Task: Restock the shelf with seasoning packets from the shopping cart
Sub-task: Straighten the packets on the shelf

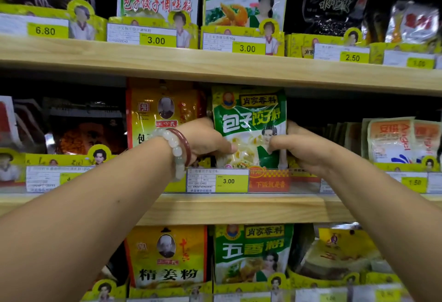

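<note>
A green and white seasoning packet (250, 120) stands upright on the middle shelf (215, 208), behind a 3.00 price tag (228, 181). My left hand (203, 141), with bead bracelets on the wrist, grips the packet's left edge, thumb across its lower front. My right hand (301, 146) grips the packet's right edge, thumb on the front and fingers behind it. The shopping cart is out of view.
An orange packet (162, 115) stands just left of the green one, and pale yeast packets (392, 139) sit to the right. The upper shelf (215, 65) and the lower row hold more seasoning packets behind yellow price holders. A dark gap lies right of the green packet.
</note>
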